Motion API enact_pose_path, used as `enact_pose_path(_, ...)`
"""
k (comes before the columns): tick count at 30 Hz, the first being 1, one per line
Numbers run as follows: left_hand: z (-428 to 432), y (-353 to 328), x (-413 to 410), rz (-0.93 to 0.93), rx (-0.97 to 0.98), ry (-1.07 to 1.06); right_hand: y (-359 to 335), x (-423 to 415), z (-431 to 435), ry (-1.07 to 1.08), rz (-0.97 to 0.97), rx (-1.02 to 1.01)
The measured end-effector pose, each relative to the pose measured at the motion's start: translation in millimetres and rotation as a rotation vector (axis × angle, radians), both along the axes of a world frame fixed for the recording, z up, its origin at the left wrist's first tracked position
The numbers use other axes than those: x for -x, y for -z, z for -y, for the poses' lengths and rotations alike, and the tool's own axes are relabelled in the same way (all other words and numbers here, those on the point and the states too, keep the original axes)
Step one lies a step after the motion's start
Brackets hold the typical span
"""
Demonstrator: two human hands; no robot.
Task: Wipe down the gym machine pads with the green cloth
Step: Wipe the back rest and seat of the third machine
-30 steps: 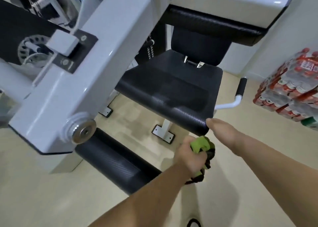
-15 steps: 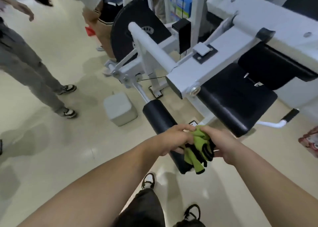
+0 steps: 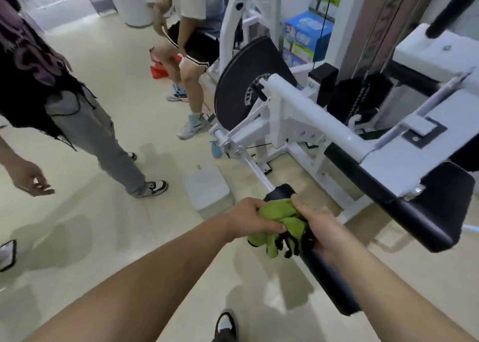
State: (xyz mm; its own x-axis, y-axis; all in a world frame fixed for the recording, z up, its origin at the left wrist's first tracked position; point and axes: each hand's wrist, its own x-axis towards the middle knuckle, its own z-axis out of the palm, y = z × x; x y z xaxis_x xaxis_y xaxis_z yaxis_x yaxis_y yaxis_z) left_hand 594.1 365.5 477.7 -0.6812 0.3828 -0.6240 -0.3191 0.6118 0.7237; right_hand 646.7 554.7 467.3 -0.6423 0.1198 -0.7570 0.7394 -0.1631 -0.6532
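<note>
The green cloth [image 3: 281, 221] is bunched up between both hands, directly over the upper end of the black roller pad [image 3: 330, 284]; dark edging or straps hang from its lower side. The left hand [image 3: 247, 218] grips it from the left with fingers curled round the folds. The right hand [image 3: 322, 229] holds the other side, fingers closed into the fabric, and is somewhat blurred. Whether the cloth presses on the pad or only hangs just above it cannot be told.

One roller pad runs down toward the camera on a white arm of the machine frame [image 3: 313, 116]. One black seat pad [image 3: 438, 212] sits to the right, apart from the hands. A single black weight plate [image 3: 241, 87] stands behind the frame.

On the floor [image 3: 108, 238] lie one white block [image 3: 207, 186] and a small blue bottle [image 3: 216, 148]. Stacked blue cartons [image 3: 305, 39] stand at the back – closed, contents unseen. Two bystanders – one in grey trousers [image 3: 98, 134], one in black shorts [image 3: 193, 46] – stand at the left.
</note>
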Motion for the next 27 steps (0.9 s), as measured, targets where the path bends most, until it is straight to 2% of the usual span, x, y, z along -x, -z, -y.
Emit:
enact_pose_path(3, 47, -1, 27, -0.053, -0.020, 0.096, 24, 25, 45, 0.120, 0.030, 0.006)
enact_pose_path(5, 73, -4, 43, -0.063, -0.012, 0.160, 21, 39, 72, 0.147, -0.022, -0.064)
enact_pose_path(9, 120, 6, 81, -0.056, 0.000, 0.088, 3, 77, 118, 0.159, -0.091, -0.130)
enact_pose_path(13, 142, 32, 120, -0.276, 0.065, 0.271, -1, 116, 134, 0.081, -0.154, -0.108)
enact_pose_path(15, 148, 44, 150, -0.305, 0.095, 0.330, 2, 141, 137, 0.041, -0.167, -0.070)
enact_pose_path(17, 150, 47, 174, -0.252, 0.066, 0.249, 6, 166, 138, 0.017, -0.190, -0.033)
enact_pose_path(21, 160, 50, 218, -0.026, -0.019, 0.043, 10, 211, 143, -0.056, -0.240, 0.032)
enact_pose_path(24, 175, 44, 251, 0.072, -0.014, 0.140, 9, 241, 153, -0.051, -0.238, 0.103)
enact_pose_path(27, 188, 42, 277, 0.036, -0.029, 0.273, 14, 262, 169, -0.016, -0.214, 0.130)
